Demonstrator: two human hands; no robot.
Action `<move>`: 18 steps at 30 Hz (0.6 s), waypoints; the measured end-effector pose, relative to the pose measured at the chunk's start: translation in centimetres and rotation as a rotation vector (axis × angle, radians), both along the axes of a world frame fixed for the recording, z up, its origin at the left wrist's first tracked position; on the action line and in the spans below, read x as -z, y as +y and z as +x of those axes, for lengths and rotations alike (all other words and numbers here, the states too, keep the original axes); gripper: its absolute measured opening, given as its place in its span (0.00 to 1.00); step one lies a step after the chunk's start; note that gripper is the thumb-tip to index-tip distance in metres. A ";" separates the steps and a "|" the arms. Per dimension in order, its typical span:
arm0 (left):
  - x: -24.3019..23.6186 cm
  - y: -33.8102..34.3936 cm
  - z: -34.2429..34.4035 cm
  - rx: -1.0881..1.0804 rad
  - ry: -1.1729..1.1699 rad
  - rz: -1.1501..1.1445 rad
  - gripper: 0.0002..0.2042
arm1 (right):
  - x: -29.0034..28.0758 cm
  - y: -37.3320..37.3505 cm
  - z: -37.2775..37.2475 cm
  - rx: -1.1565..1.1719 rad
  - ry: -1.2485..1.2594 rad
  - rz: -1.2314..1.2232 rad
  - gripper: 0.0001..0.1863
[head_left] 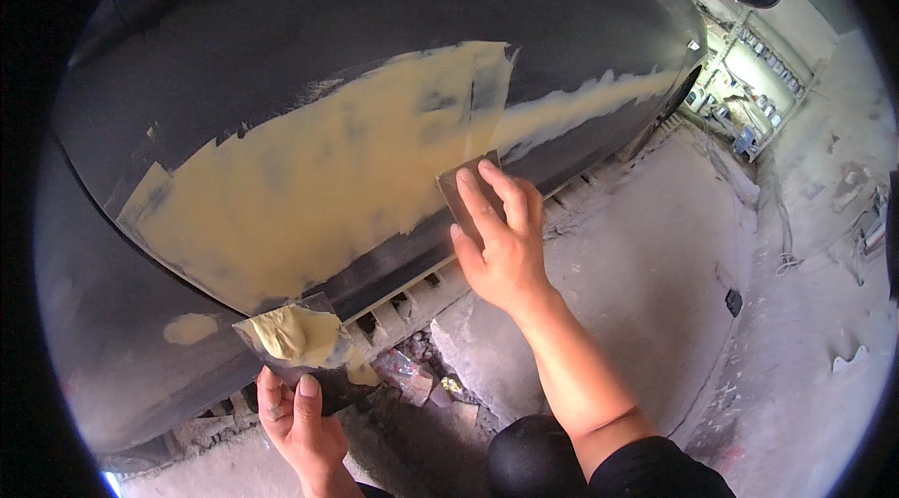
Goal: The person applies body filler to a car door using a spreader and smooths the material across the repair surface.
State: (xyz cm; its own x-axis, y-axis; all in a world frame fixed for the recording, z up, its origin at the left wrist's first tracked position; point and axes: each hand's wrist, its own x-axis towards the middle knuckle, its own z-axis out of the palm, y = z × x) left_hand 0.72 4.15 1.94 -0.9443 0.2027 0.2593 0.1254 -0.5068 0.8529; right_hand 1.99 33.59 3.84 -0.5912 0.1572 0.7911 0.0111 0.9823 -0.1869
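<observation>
Here, the right hand [501,240] lies flat against the dark car door panel [281,48], its fingers close together and pressing a thin spreader blade [461,189] onto the lower edge of the wide patch of yellow body filler [328,179]. Lower down, the left hand [298,418] pinches a small mixing board [281,348] between thumb and fingers, with a lump of filler [295,334] sitting on it, just below the panel.

Single head-worn fisheye view, close above, angled down at the car panel [309,142], edges perhaps distorted.
</observation>
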 end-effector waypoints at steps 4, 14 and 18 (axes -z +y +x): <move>0.7 -0.3 0.1 0.023 0.020 0.046 0.19 | 3.7 0.0 -0.6 0.004 0.026 -0.008 0.37; 0.8 0.2 0.8 0.061 -0.013 0.083 0.21 | 8.2 0.3 0.8 0.043 -0.093 0.004 0.34; 0.3 0.0 0.7 0.013 -0.032 0.038 0.20 | 2.0 -0.2 2.3 0.078 -0.070 -0.003 0.34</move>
State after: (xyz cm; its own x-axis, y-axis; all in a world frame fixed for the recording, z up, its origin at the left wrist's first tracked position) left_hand 1.46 4.18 1.69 -0.9496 0.2051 0.2370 0.0921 -0.5401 0.8365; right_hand 4.29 33.38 1.87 -0.6309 0.2072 0.7477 0.1008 0.9774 -0.1857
